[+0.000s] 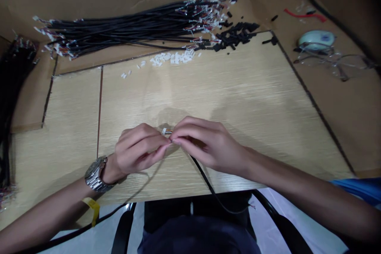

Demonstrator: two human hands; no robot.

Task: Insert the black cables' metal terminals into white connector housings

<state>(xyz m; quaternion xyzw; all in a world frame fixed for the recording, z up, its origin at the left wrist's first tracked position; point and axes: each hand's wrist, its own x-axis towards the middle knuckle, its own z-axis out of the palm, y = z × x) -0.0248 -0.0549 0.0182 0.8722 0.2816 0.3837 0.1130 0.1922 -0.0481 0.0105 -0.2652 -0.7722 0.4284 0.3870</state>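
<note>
Both forearms are bare from the fingers (154,143) back toward the elbows. Behind the left hand (138,149), at the wrist, sits a silver metal wristwatch (95,174) with a linked bracelet, and further back along that forearm a thin yellow band (93,207) hangs loosely. Well behind the right hand (208,145), up by the elbow, the edge of a bright blue sleeve (360,190) shows, and dark clothing (196,234) covers the lap below both hands.

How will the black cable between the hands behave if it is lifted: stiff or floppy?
Probably floppy: the black cable curves loosely from the hands over the table edge. Likely light, since fingertips alone pinch its end. Its small white connector may be delicate.
</note>
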